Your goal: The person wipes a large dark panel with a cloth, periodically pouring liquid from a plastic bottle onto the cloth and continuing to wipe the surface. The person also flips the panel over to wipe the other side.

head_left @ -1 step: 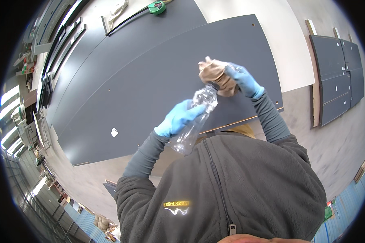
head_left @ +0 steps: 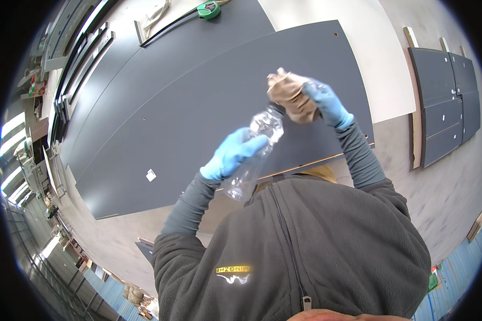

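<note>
My left hand [head_left: 234,154], in a blue glove, is wrapped round the middle of a clear plastic bottle [head_left: 266,126]. The bottle tilts with its dark top pointing up and to the right, and its base hangs near my jacket. A crumpled beige cloth [head_left: 292,97] is bunched in my gloved right hand [head_left: 329,106], just above and right of the bottle's top. Whether cloth and bottle top touch, I cannot tell. Both are held over a large dark grey panel [head_left: 198,117], which has small holes near its edges and a white sticker [head_left: 151,175] at lower left.
A green tape measure [head_left: 209,9] lies on another grey panel [head_left: 219,29] at the far side. Dark strips [head_left: 85,64] lie at the far left. More grey panels [head_left: 442,117] are at the right, beyond a white sheet [head_left: 383,80].
My right hand has shifted slightly up and right with the cloth. My left hand and the bottle have moved a little left, so the bottle's top is farther from the cloth.
</note>
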`<control>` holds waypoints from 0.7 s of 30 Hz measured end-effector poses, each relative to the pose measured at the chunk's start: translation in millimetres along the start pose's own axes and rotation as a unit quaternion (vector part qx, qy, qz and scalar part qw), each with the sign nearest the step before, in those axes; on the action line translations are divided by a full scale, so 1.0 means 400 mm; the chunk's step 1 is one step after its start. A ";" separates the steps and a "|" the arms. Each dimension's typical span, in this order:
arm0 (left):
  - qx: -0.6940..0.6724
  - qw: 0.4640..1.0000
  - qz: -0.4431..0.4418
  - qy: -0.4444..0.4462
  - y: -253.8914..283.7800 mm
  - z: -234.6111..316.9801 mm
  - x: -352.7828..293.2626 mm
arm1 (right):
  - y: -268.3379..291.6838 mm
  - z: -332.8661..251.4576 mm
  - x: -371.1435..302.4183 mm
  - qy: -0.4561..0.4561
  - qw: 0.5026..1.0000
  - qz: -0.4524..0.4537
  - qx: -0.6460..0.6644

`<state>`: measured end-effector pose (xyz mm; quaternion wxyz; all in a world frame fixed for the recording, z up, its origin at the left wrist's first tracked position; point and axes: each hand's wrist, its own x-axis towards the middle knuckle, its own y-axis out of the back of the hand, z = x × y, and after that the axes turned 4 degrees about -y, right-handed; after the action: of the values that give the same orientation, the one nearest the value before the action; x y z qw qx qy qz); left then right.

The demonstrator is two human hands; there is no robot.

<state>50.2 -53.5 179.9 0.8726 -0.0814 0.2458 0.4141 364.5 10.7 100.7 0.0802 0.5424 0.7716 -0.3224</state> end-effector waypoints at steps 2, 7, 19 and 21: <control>0.134 0.986 0.081 -0.062 0.082 0.003 -0.001 | 0.024 -0.044 0.018 0.116 0.990 0.060 -0.044; 0.070 0.899 0.376 -0.212 0.332 -0.010 0.070 | 0.037 -0.059 0.156 0.348 0.820 0.231 -0.391; 0.006 0.726 0.601 -0.333 0.779 -0.174 0.341 | -0.629 0.195 0.533 0.573 0.592 0.013 -0.567; -0.062 0.718 0.592 -0.361 0.782 -0.202 0.337 | -0.559 0.172 0.532 0.465 0.650 -0.009 -0.601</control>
<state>-145.4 212.0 62.3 0.4647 0.1828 -0.1160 0.8586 65.4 92.1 38.0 0.0163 0.4469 0.7375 0.5062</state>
